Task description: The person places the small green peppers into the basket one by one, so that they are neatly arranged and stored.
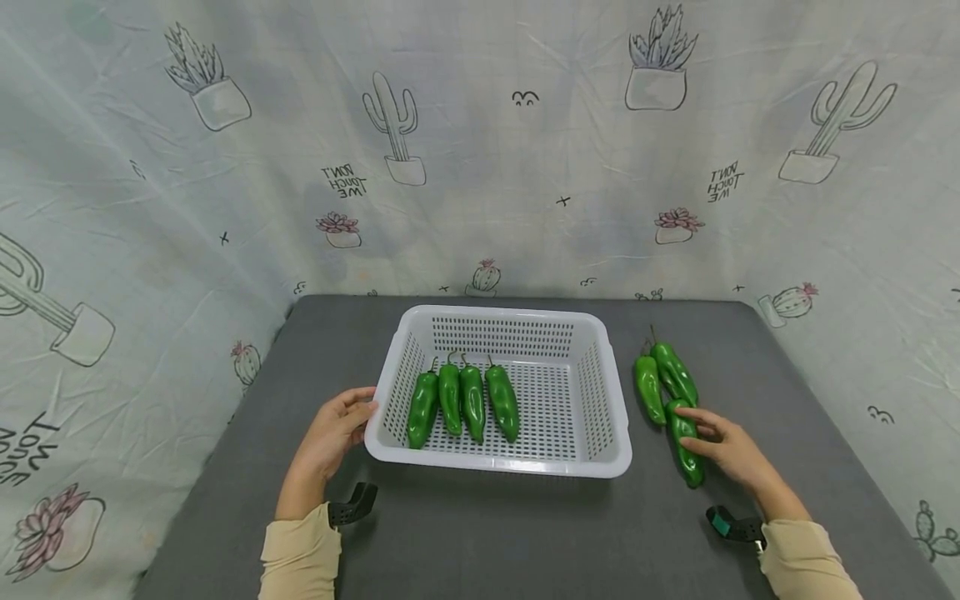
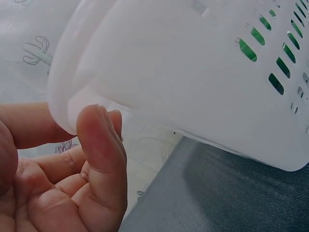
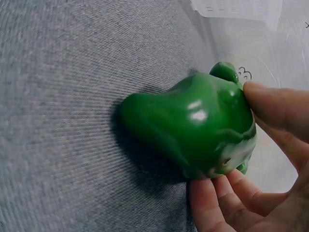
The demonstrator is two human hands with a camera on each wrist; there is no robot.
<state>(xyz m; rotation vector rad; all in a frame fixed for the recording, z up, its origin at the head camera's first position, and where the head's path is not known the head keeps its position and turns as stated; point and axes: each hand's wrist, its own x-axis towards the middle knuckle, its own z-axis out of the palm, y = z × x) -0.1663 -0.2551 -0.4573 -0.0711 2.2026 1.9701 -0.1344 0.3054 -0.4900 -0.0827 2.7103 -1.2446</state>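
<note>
A white plastic basket [image 1: 517,461] stands mid-table with several green peppers [image 1: 502,403] side by side in its left half. At its left end my left hand [image 1: 335,433] pinches the rim; in the left wrist view the thumb [image 2: 100,140] lies against the basket's lip [image 2: 62,96]. To the right of the basket, my right hand [image 1: 727,450] holds a green pepper [image 1: 686,450] between thumb and fingers. That pepper [image 3: 188,121] lies on the cloth, its tip toward me. Two more green peppers [image 1: 649,388] lie just beyond it, stems pointing away.
A dark grey cloth [image 1: 525,542] covers the table. Behind and at both sides hangs a pale curtain [image 1: 480,167] printed with cacti. Each wrist wears a black strap device [image 1: 354,505].
</note>
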